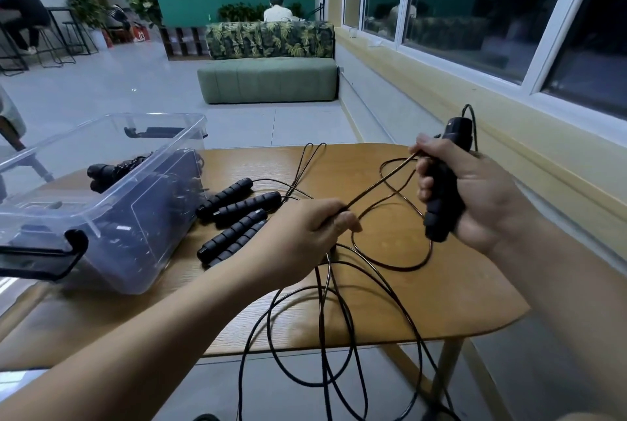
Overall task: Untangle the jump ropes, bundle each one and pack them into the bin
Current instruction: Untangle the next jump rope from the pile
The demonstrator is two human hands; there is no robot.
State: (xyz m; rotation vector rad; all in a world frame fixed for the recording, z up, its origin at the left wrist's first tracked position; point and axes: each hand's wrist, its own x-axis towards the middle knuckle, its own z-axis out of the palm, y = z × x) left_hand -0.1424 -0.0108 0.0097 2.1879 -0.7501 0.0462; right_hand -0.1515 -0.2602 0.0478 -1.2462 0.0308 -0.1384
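Observation:
My right hand (475, 193) grips black jump-rope handles (444, 196) upright above the right side of the wooden table (458, 288). My left hand (305, 234) pinches the thin black cord (380, 180), which runs taut up to my right thumb. Loose loops of cord (339, 336) lie on the table and hang over its front edge. Several black foam handles (237, 220) lie side by side in the middle of the table. The clear plastic bin (112, 183) stands at the left with dark rope bundles inside.
The bin's black latch handle (51, 258) points toward me. A wall with windows (475, 13) runs along the right. A green sofa (268, 78) stands beyond the table. People sit at the far left and behind the sofa.

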